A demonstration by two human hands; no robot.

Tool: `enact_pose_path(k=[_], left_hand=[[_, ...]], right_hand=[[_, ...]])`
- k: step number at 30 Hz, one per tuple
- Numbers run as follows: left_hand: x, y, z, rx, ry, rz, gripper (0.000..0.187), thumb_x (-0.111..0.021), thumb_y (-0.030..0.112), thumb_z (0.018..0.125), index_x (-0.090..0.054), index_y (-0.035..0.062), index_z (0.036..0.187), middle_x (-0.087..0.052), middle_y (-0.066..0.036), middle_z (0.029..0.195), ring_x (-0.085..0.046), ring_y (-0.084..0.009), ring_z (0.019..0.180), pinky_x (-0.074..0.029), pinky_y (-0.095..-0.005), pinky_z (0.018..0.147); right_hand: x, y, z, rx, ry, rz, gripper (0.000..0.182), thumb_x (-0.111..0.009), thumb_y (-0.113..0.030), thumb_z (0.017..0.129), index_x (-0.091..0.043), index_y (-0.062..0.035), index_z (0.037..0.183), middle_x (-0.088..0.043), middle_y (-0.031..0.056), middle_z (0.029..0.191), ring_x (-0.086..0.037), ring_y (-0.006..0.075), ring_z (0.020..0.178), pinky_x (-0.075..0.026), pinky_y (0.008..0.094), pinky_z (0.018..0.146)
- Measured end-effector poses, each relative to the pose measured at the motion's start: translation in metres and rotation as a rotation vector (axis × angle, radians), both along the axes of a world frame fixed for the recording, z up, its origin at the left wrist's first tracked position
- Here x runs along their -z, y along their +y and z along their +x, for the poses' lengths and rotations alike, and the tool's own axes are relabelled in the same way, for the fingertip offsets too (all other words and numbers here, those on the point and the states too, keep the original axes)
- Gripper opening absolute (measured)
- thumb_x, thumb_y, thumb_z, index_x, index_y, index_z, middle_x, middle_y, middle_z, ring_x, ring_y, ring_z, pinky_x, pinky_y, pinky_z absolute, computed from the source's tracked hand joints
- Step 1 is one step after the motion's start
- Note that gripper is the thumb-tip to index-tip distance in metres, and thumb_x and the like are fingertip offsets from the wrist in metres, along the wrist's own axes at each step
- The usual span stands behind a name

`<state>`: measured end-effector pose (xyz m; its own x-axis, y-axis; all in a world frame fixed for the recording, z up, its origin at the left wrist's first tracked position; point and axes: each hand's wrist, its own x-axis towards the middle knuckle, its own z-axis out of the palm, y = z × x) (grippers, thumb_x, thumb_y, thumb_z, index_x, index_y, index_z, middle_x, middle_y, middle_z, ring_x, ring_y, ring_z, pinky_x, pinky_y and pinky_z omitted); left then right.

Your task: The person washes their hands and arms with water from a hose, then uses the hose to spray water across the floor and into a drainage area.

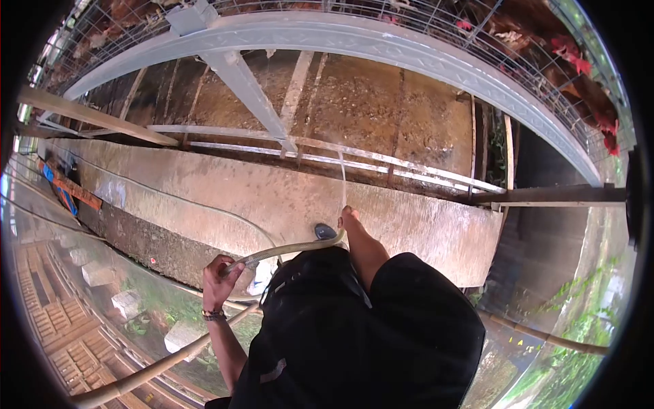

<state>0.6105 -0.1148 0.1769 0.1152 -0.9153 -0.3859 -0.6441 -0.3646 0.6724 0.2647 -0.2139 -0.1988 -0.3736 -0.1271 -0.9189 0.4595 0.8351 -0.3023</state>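
A pale garden hose [289, 249] bends across in front of my body. My left hand [219, 278], with a beaded bracelet at its wrist, is closed around one stretch of it. At the hose's front end, my right hand [349, 219] grips it with the fingers wrapped round. A thin stream of water [343, 178] leaves that end and runs forward to the wet, brown-stained floor [368, 102] beneath the cages. The nozzle end itself is mostly hidden by my right hand. More hose [170, 195] trails along the walkway to the left.
I stand on a concrete walkway [225, 187]. Wire cages [436, 20] with brown hens [589, 95] hang on a grey metal frame [306, 28] ahead. Low wooden rails [388, 158] border the stained floor. A bamboo pole [157, 368] lies behind me; bamboo slats are at lower left.
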Motion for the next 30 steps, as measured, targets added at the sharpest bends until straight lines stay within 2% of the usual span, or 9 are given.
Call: enact_pose_path(k=[7,10,15,18,19,24,27,29,30], left_hand=[[0.002,-0.021,0.003,0.059,0.061,-0.073,0.026,-0.077,0.02,0.08,-0.06,0.0011,0.086,-0.048,-0.001,0.054,-0.039,-0.0063,0.05,-0.028,-0.0271,0.044],[-0.002,-0.033,0.007,0.127,0.067,-0.041,0.027,-0.077,0.022,0.08,-0.061,0.0015,0.086,-0.049,-0.001,0.053,-0.04,-0.0067,0.048,-0.029,-0.0272,0.043],[0.005,-0.039,0.035,0.263,0.028,-0.101,0.029,-0.076,0.027,0.081,-0.064,0.0008,0.081,-0.048,-0.004,0.051,-0.041,-0.0086,0.047,-0.031,-0.0282,0.044],[0.006,-0.032,0.057,0.309,0.092,-0.05,0.029,-0.074,0.027,0.083,-0.065,-0.0005,0.078,-0.046,-0.004,0.051,-0.039,-0.009,0.048,-0.032,-0.0286,0.045],[0.007,-0.029,0.067,0.324,0.118,-0.016,0.029,-0.073,0.027,0.083,-0.066,-0.0009,0.077,-0.046,-0.004,0.051,-0.038,-0.0091,0.048,-0.032,-0.0287,0.045],[0.018,-0.008,0.116,0.398,0.129,0.052,0.03,-0.071,0.028,0.085,-0.067,-0.0014,0.078,-0.046,-0.004,0.052,-0.039,-0.0082,0.05,-0.033,-0.0286,0.047],[0.025,0.0,0.128,0.457,0.206,0.029,0.029,-0.07,0.027,0.085,-0.068,-0.001,0.08,-0.05,-0.005,0.054,-0.044,-0.0091,0.051,-0.036,-0.0281,0.049],[0.03,-0.002,0.131,0.525,0.243,0.026,0.029,-0.07,0.027,0.085,-0.069,-0.001,0.081,-0.053,-0.006,0.055,-0.047,-0.0102,0.051,-0.038,-0.0284,0.05],[0.03,-0.005,0.132,0.56,0.256,0.024,0.029,-0.07,0.028,0.085,-0.069,-0.001,0.081,-0.054,-0.007,0.056,-0.048,-0.0108,0.052,-0.038,-0.0285,0.05]], right_hand=[[-0.019,0.017,-0.017,0.126,-0.021,-0.055,0.016,-0.045,-0.021,0.089,-0.047,-0.0051,0.087,-0.042,0.0133,0.058,-0.045,0.0263,0.044,-0.031,0.0422,0.039],[-0.031,0.029,-0.027,0.189,0.025,-0.043,0.034,-0.049,-0.029,0.087,-0.054,0.0001,0.07,-0.052,0.0138,0.054,-0.053,0.0263,0.044,-0.041,0.0414,0.039],[-0.015,0.061,-0.03,0.347,-0.047,-0.19,0.028,-0.058,-0.03,0.084,-0.052,-0.0042,0.075,-0.056,0.0133,0.064,-0.056,0.0283,0.05,-0.043,0.0422,0.041],[0.1,0.1,-0.031,-0.811,0.956,-0.571,0.017,-0.052,-0.027,0.087,-0.047,-0.0135,0.078,-0.045,0.0078,0.06,-0.044,0.0256,0.05,-0.036,0.0445,0.045],[0.096,0.091,-0.017,-0.933,1.286,-0.693,0.037,-0.077,-0.031,0.069,-0.051,-0.0083,0.081,-0.055,0.0116,0.072,-0.057,0.0316,0.057,-0.047,0.0429,0.049],[-0.067,0.079,0.004,-0.632,1.651,-1.327,0.03,-0.078,-0.021,0.071,-0.05,-0.0109,0.074,-0.049,0.0062,0.063,-0.052,0.0261,0.046,-0.043,0.0352,0.04],[-0.054,0.104,0.002,-0.272,0.54,-1.129,0.018,-0.068,-0.013,0.079,-0.052,-0.0049,0.079,-0.056,0.0086,0.068,-0.056,0.0218,0.048,-0.048,0.0316,0.042],[-0.158,0.1,0.033,0.349,-0.097,-0.549,0.022,-0.054,-0.012,0.086,-0.055,-0.0025,0.106,-0.062,0.015,0.083,-0.061,0.0243,0.057,-0.054,0.0322,0.047],[-0.161,0.107,0.037,0.202,0.013,-0.526,0.026,-0.051,-0.013,0.087,-0.054,-0.0044,0.112,-0.062,0.016,0.084,-0.062,0.0262,0.058,-0.055,0.0326,0.047]])
